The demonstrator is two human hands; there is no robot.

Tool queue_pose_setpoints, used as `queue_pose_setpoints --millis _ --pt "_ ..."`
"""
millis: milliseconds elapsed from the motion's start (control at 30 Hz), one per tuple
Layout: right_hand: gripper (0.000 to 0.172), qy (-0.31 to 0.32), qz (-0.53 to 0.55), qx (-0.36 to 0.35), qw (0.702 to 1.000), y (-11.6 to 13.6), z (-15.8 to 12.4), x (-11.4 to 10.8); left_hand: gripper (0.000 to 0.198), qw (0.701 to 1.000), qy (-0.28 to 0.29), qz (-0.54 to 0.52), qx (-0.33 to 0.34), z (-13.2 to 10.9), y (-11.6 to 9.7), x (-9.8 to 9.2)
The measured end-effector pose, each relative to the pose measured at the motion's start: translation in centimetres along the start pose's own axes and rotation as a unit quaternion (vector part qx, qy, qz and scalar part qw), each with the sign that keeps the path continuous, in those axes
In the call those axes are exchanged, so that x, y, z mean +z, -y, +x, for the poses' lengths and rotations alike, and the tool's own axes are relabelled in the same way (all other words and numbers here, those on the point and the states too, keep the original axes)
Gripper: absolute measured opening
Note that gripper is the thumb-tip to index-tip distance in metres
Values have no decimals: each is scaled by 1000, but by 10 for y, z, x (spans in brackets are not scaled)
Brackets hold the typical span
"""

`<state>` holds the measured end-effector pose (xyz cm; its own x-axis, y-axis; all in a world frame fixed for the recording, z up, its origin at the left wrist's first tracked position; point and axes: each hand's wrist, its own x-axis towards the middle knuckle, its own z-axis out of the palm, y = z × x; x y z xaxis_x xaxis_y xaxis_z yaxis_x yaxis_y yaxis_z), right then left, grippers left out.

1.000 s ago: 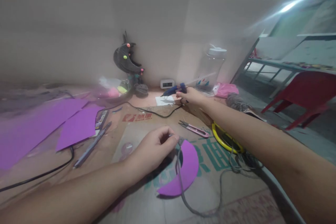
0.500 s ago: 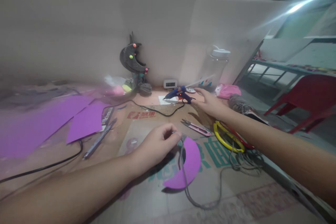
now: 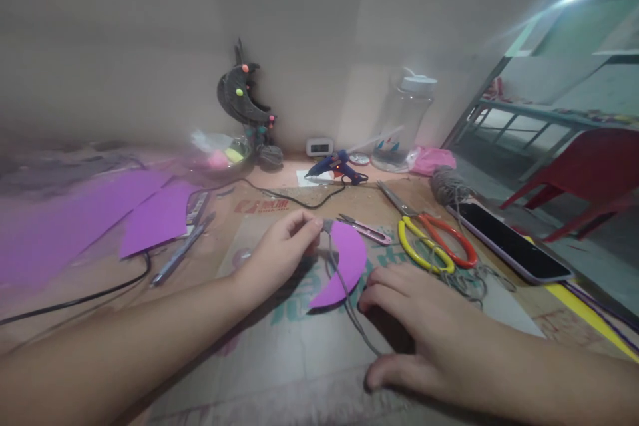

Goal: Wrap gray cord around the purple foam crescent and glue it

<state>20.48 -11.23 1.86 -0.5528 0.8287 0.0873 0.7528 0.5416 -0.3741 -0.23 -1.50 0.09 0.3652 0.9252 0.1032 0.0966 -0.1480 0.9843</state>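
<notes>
My left hand (image 3: 279,254) pinches the top tip of a purple foam crescent (image 3: 343,259) together with the end of a grey yarn strand (image 3: 344,293) that runs down across it. My right hand (image 3: 424,333) hovers low over the cardboard just right of the crescent, fingers spread and holding nothing, its fingertips close to the yarn. A blue glue gun (image 3: 334,168) rests on a white paper at the back, with its black cord trailing left.
Yellow and orange scissors (image 3: 429,239), pink thread snips (image 3: 367,229) and a phone (image 3: 509,243) lie to the right. Purple foam sheets (image 3: 100,219), a pen and a black cable lie left. A clear jar (image 3: 407,120), yarn ball (image 3: 446,183) and black moon ornament (image 3: 239,96) stand behind.
My right hand let go of the glue gun at the back and came down near the crescent. My left hand kept its pinch on the crescent tip and yarn.
</notes>
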Motion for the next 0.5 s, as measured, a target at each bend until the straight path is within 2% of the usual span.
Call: queue_pose_setpoints --millis 67,100,200,300,400,500 --pt "17 3 7 -27 1000 0 1 7 27 1000 -6 2 1 1 0 0" --pt "12 0 25 -38 999 1 1 8 27 1000 -7 4 3 1 0 0" --pt "15 -25 129 -44 990 2 -2 4 27 1000 0 17 4 1 0 0" --pt "17 -55 242 23 968 4 -6 -2 25 999 17 30 4 1 -1 0" --pt "21 -52 370 90 923 5 -5 -2 24 999 24 29 3 0 -2 1" --pt "26 -15 521 138 842 5 1 1 24 999 22 23 3 0 -2 2"
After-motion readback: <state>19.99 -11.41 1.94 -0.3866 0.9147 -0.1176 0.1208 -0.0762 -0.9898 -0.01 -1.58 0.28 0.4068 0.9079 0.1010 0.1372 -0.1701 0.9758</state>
